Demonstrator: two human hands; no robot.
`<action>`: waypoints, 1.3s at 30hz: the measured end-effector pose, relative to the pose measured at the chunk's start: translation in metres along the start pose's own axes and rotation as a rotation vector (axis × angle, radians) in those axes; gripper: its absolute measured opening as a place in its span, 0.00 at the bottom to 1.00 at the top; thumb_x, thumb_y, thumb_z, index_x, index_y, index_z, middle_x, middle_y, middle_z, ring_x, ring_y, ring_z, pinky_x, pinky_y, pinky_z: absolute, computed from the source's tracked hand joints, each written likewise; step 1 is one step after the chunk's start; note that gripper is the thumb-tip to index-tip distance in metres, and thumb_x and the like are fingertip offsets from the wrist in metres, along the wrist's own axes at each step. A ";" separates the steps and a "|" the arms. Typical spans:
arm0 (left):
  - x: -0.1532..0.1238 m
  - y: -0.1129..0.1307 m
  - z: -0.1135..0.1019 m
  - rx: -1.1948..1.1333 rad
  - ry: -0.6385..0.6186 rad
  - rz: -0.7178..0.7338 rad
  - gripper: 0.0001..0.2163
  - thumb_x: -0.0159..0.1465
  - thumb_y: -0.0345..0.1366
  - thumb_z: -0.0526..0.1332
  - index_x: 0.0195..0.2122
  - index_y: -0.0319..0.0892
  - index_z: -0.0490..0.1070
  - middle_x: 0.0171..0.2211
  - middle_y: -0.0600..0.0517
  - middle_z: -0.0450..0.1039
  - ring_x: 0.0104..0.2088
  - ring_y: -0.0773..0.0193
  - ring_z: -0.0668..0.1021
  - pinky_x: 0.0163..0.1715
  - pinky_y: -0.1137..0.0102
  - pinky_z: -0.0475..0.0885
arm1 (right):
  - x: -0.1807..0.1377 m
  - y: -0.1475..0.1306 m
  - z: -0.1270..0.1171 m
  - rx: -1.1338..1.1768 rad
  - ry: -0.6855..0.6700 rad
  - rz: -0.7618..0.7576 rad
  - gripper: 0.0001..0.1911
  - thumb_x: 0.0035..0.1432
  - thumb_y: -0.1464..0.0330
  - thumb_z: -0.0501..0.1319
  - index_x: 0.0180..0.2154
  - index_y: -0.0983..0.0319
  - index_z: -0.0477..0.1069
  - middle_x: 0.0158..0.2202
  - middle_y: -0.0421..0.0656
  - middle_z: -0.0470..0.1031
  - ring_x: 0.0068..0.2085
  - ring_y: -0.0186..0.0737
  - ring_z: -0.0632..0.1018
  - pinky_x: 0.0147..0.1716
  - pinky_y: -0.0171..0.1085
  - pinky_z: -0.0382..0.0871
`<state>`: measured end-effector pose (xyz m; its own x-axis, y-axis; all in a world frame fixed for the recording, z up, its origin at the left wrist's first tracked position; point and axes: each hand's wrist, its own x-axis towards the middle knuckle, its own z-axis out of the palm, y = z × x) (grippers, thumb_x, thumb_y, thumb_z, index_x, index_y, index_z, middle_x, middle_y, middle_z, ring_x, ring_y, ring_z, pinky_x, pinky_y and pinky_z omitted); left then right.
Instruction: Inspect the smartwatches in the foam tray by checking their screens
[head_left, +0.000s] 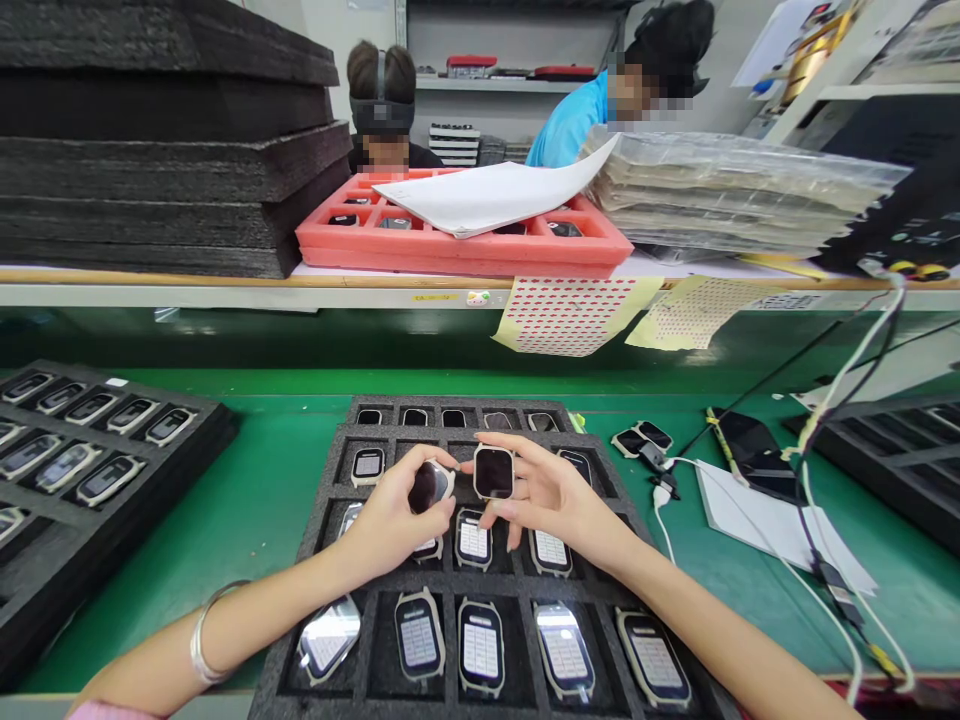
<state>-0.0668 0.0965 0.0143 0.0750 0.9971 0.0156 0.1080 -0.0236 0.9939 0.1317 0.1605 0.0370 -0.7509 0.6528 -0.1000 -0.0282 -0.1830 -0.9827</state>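
Note:
Above the black foam tray [349,585], my left hand [401,500] is closed around a smartwatch case [430,484] with a dark screen, tilted to one side. My right hand [544,485] pinches a second smartwatch case [494,472] by its edges, its dark screen facing me. The two watches are close together but apart. Below them, compartments of the tray hold several strapless watches with lit screens, such as the watch [481,645] in the front row. My hands and forearms hide some of the middle compartments.
Another foam tray of watches [82,450] lies at left. On the right are two loose watches [642,440], a phone [757,455], white paper [780,530] and cables [832,570]. A shelf above bears black foam stacks [150,150] and a red tray [450,255]. Two people are behind it.

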 end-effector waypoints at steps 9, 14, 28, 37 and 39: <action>-0.002 0.000 0.001 0.090 -0.016 0.063 0.15 0.56 0.28 0.59 0.45 0.43 0.63 0.41 0.51 0.69 0.41 0.59 0.72 0.40 0.69 0.66 | -0.002 -0.001 0.002 -0.012 0.017 -0.029 0.31 0.59 0.68 0.63 0.61 0.59 0.55 0.39 0.46 0.74 0.34 0.41 0.80 0.23 0.33 0.77; -0.003 0.001 0.001 0.068 -0.022 0.050 0.15 0.57 0.28 0.58 0.47 0.43 0.62 0.39 0.52 0.69 0.38 0.61 0.71 0.39 0.69 0.65 | -0.002 -0.002 0.001 0.012 0.007 -0.031 0.29 0.60 0.67 0.62 0.60 0.59 0.57 0.43 0.49 0.74 0.33 0.40 0.80 0.23 0.32 0.76; -0.003 -0.001 0.002 0.038 -0.009 0.036 0.15 0.58 0.29 0.58 0.47 0.43 0.63 0.40 0.51 0.71 0.38 0.61 0.73 0.38 0.70 0.66 | -0.002 -0.001 0.002 0.032 0.003 -0.023 0.26 0.61 0.66 0.60 0.60 0.58 0.58 0.47 0.51 0.73 0.33 0.40 0.80 0.22 0.33 0.76; -0.002 0.002 0.000 0.062 -0.030 0.058 0.14 0.57 0.26 0.56 0.45 0.43 0.63 0.39 0.52 0.70 0.39 0.61 0.73 0.40 0.70 0.66 | -0.001 -0.003 0.002 0.011 0.021 -0.023 0.25 0.61 0.67 0.61 0.59 0.59 0.61 0.39 0.46 0.75 0.32 0.39 0.80 0.23 0.32 0.76; -0.002 0.002 0.000 0.060 -0.032 0.071 0.14 0.57 0.26 0.56 0.45 0.43 0.63 0.40 0.52 0.70 0.41 0.60 0.73 0.41 0.70 0.66 | -0.001 -0.003 0.002 0.017 0.016 -0.020 0.26 0.61 0.67 0.60 0.59 0.59 0.60 0.38 0.46 0.74 0.33 0.40 0.80 0.23 0.31 0.76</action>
<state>-0.0669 0.0948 0.0160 0.1157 0.9900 0.0809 0.1601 -0.0990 0.9821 0.1313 0.1591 0.0400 -0.7394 0.6682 -0.0829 -0.0544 -0.1820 -0.9818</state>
